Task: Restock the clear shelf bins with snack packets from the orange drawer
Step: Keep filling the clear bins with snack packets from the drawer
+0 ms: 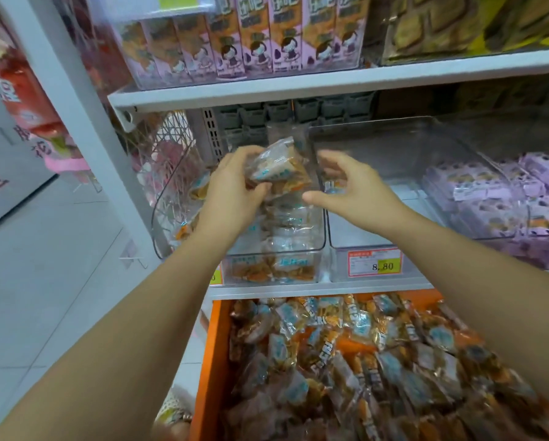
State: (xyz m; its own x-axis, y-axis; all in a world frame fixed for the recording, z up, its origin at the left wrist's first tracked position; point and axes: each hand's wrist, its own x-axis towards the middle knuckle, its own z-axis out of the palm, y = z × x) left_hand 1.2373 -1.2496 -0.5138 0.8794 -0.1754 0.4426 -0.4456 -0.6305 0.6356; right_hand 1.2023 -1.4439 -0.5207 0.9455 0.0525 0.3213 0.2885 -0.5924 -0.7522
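Observation:
My left hand (235,189) grips a bunch of clear snack packets (276,168) with orange and blue print, held over a clear shelf bin (321,243) that holds several of the same packets. My right hand (352,183) hovers just right of the bunch, thumb and fingers spread, at the divider between this bin and the neighbouring one; I cannot see it holding anything. Below the shelf, the orange drawer (208,361) stands pulled out, heaped with several packets (362,361) of the same kind.
A clear bin (394,144) to the right carries an 8.80 price tag (375,264). Purple packets (489,198) fill the bin further right. Pink boxes (251,36) stand on the upper shelf. A white shelf upright (85,100) and tiled floor (44,265) lie left.

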